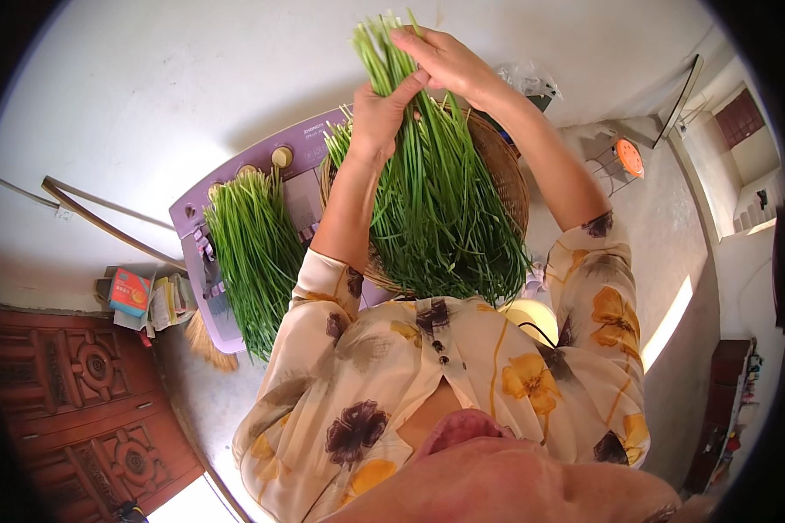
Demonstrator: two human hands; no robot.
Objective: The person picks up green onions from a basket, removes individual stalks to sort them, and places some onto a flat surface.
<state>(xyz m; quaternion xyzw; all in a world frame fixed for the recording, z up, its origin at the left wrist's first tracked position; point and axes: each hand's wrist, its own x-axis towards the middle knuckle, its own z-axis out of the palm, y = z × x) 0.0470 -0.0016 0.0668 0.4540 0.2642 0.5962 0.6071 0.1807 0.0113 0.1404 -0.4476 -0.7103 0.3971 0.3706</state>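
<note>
My left hand is closed around a bunch of long green Chinese chives, its thumb across the pale stalks. Just above and to the right, my right hand has thumb and fingers on the upper stalk ends of that bunch; its fingertips are partly hidden. The leaves hang down over a round wicker basket, where more chives lie beneath. A separate pile of chives rests left of the basket, on a purple twin-tub washing machine with round knobs.
Behind the machine rises a white wall. A straw broom and stacked papers are at the left, near a carved red door. At the right are a stool with an orange seat and, close to my body, a yellow container.
</note>
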